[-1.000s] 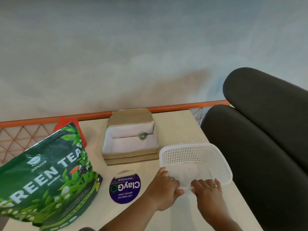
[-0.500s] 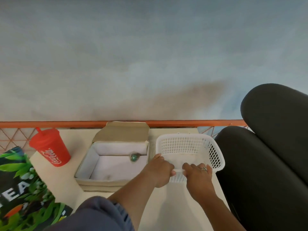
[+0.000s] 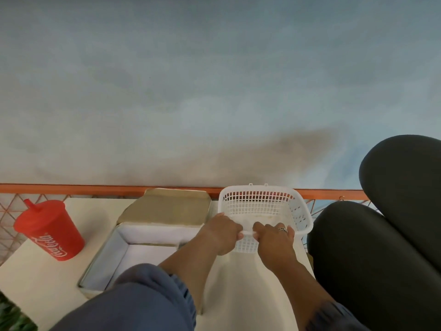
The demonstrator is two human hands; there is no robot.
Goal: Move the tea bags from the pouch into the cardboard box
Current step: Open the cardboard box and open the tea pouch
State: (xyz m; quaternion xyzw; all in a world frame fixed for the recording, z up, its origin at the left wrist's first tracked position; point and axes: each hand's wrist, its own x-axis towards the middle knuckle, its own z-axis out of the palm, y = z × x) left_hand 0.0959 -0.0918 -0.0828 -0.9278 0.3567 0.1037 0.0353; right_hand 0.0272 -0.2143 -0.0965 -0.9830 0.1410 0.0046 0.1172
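1. Two hands are being shown. The left hand (image 3: 220,234) and the right hand (image 3: 274,243) are both being curled over the near rim of one white plastic mesh basket (image 3: 257,201), side by side and a little apart.
2. One ring (image 3: 282,229) is being worn on the right hand.
3. The basket is being held just to the right of one open cardboard box (image 3: 152,235) on the pale surface (image 3: 45,280). What is lying in the basket cannot be told.
4. The box, lined in white, is being kept open with its lid flap leaning back toward the orange rail (image 3: 95,188). Part of its inside is being hidden by the left forearm, and no tea bags are being shown in the part that can be seen.
5. One red Coca-Cola cup (image 3: 51,231) with lid and straw is being left upright, left of the box and apart from it.
6. Of the pouch (image 3: 9,316), only a green sliver is being caught at the lower left corner.
7. One black chair (image 3: 381,259) is being seen on the right.
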